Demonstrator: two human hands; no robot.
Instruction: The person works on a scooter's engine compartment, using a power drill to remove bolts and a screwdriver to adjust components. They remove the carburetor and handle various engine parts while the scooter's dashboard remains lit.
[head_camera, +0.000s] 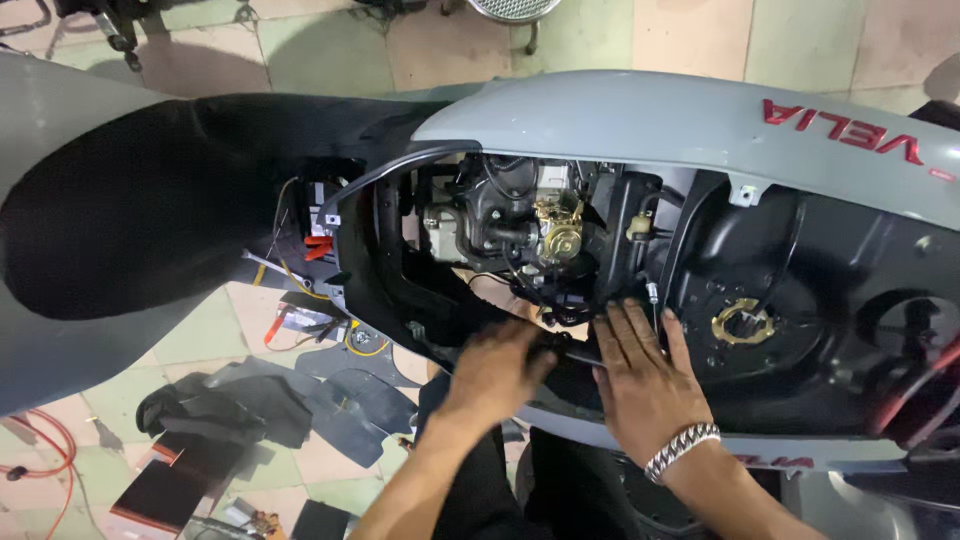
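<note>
A black hose (575, 352) low in the open scooter (700, 125) is gripped by the left hand (497, 372), while the right hand (640, 385) is laid flat and open beside it, so the hose should be moved slowly.

The left hand (497, 368) has its fingertips buried in dark wiring, so whatever it grips cannot be told. The grey scooter body (640, 120) runs off the right and left edges. The red cable (45, 455) (lower left) leaves the frame. The engine parts (520, 225) are too shadowed to distinguish.
</note>
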